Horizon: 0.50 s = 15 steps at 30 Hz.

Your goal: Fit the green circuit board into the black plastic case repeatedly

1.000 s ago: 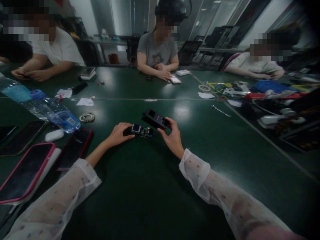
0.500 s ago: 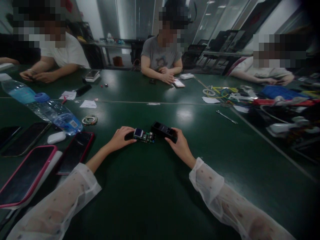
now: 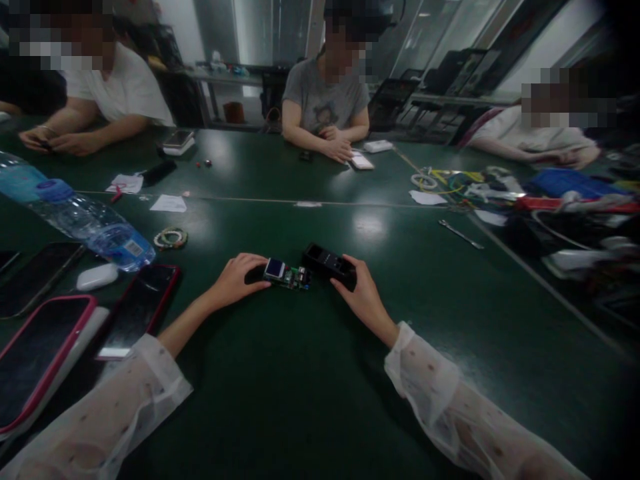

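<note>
Between the thumb and fingers of my left hand [image 3: 237, 280] is the left end of a small circuit board [image 3: 290, 275] with a little screen mounted on it. My right hand [image 3: 363, 287] grips the right end of a black plastic case [image 3: 327, 262] that has cut-out openings. Board and case are close together over the middle of the green table [image 3: 300, 373], the case slightly farther from me. Both hands are closed, and my fingertips behind the two parts are partly hidden.
Left of my arm are a red-edged phone [image 3: 143, 310], a pink-cased phone [image 3: 43, 360], a white earbud case [image 3: 97, 276], water bottles [image 3: 100, 227] and a bracelet [image 3: 171, 238]. A wrench [image 3: 461, 235] and tangled cables [image 3: 465, 183] are on the right. Several people sit opposite.
The view has shifted slightly, so the phones and bottles appear farther left. Both hands keep their hold, with the board and case in nearly the same positions.
</note>
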Tool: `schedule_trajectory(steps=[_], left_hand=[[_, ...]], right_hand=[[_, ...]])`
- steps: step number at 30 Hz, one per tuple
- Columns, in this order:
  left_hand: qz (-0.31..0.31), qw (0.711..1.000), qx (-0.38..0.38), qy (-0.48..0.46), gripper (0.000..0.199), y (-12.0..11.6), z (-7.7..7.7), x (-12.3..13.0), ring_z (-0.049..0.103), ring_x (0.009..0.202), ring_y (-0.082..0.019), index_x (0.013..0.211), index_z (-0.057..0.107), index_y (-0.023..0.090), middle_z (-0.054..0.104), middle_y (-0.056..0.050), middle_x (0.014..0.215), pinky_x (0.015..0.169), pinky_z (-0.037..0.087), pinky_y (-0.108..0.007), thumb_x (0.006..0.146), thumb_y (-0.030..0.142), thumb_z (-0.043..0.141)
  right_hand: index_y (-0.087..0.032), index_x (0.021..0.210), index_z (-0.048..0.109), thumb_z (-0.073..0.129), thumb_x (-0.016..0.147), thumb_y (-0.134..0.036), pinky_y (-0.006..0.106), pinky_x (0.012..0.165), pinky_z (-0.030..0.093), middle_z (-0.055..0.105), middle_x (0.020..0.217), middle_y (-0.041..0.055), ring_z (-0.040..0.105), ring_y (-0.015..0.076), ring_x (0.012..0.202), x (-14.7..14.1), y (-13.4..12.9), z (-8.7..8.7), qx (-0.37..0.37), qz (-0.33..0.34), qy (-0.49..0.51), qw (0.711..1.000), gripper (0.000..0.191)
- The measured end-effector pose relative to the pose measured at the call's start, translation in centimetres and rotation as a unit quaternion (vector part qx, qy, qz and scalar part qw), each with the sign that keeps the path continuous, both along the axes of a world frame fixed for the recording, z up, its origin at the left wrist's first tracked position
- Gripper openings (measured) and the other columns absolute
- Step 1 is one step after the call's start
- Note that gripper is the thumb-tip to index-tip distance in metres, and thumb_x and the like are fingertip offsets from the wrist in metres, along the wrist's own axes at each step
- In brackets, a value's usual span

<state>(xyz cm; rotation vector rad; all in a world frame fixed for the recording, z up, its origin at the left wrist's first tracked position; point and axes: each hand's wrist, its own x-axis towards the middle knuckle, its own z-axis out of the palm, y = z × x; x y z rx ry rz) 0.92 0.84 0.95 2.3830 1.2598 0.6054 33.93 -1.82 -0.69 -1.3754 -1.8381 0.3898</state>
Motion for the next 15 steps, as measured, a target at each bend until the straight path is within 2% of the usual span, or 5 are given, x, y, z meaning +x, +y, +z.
schedule_trajectory(steps=[6, 15], left_hand=[[0.000, 1.000, 0.003, -0.001, 0.045, 0.12, -0.21, -0.05, 0.047, 0.121, -0.028, 0.123, 0.054, 0.028, 0.058, -0.004, 0.129, 0.096, 0.039, -0.045, 0.085, 0.050, 0.063], [0.003, 1.000, 0.000, 0.002, 0.045, 0.13, -0.22, -0.11, 0.047, 0.121, -0.027, 0.122, 0.054, 0.027, 0.057, -0.004, 0.129, 0.096, 0.039, -0.045, 0.085, 0.051, 0.062]], right_hand=[[-0.019, 0.125, 0.046, 0.066, 0.080, -0.029, 0.050, 0.093, 0.050, 0.056, 0.116, 0.0122, 0.058, 0.0282, 0.106, -0.19, -0.26, 0.46, -0.020, -0.013, 0.013, 1.000, 0.051], [-0.019, 0.124, 0.046, 0.067, 0.081, -0.031, 0.048, 0.093, 0.050, 0.056, 0.116, 0.0122, 0.058, 0.0275, 0.107, -0.09, -0.20, 0.18, 0.002, -0.040, 0.033, 0.999, 0.050]])
